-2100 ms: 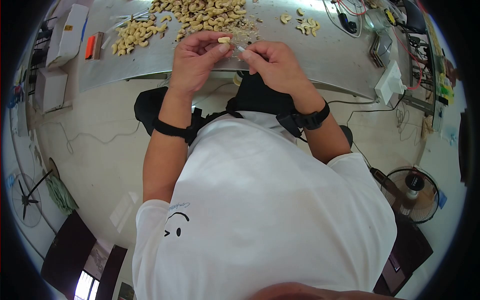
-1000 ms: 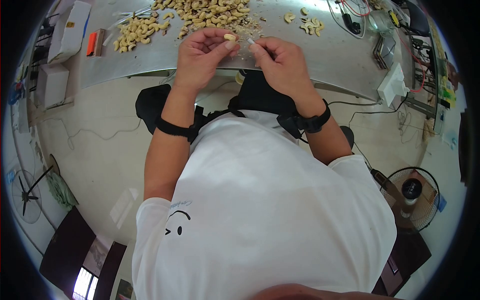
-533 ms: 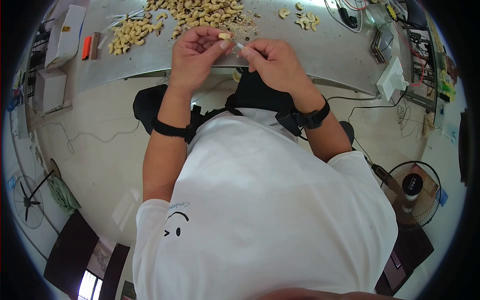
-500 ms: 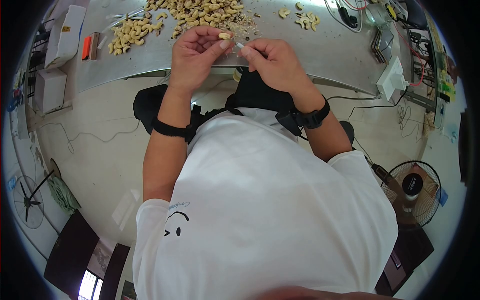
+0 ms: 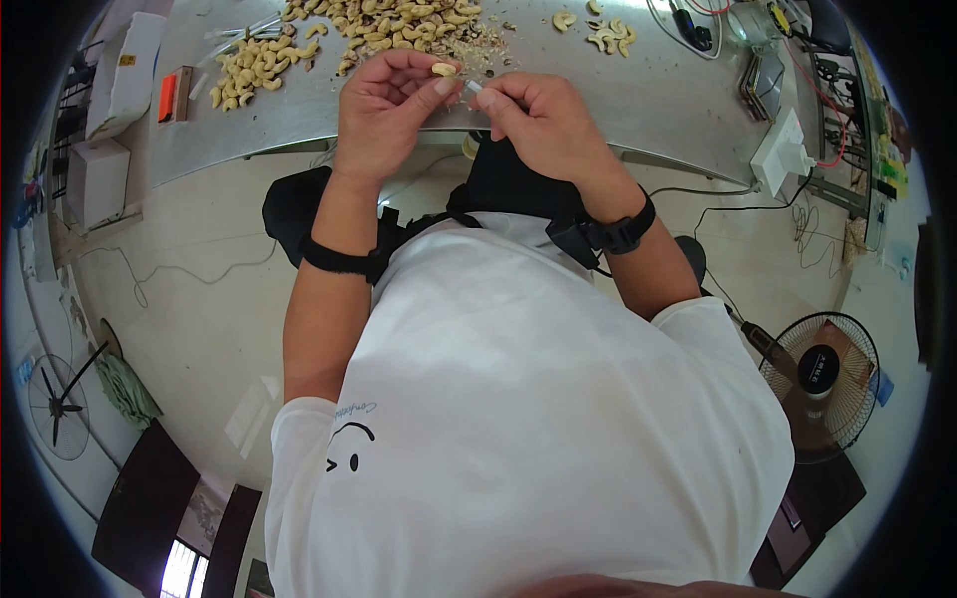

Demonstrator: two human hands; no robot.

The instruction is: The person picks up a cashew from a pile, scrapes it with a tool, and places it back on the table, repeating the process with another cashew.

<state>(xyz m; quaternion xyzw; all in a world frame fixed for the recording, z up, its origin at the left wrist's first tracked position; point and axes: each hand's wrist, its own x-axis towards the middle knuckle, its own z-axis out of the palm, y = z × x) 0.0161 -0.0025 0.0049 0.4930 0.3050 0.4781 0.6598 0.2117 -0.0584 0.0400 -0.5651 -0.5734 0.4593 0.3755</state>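
Metal tabletop (image 5: 688,130), in the head view, crossed the upper part of a room with a pale floor (image 5: 189,319); a fan (image 5: 820,374) stood at the lower right. The left hand (image 5: 384,118) pinched one cashew (image 5: 444,70) between thumb and fingers, the remaining fingers half curled, above the near edge of the table. The right hand (image 5: 541,120) gripped a slim tool with a white tip (image 5: 475,88), angled toward the left thumb. Both hands were drawn close together, probably for fine control, and the nut sat at the fingertips, which appeared to leave most of it exposed.

Beyond the left hand lay a large heap of cashews (image 5: 399,25), with crumbs (image 5: 478,48) at its side. A smaller pile (image 5: 254,68) lay to the left and a few nuts (image 5: 610,40) to the right, well apart; the spacing suggested sorting.

Most of the tool was hidden inside the right hand. Contact between its tip and the left fingers could not be established. The top border cut off the large heap, and the nut's surface was too small to assess.
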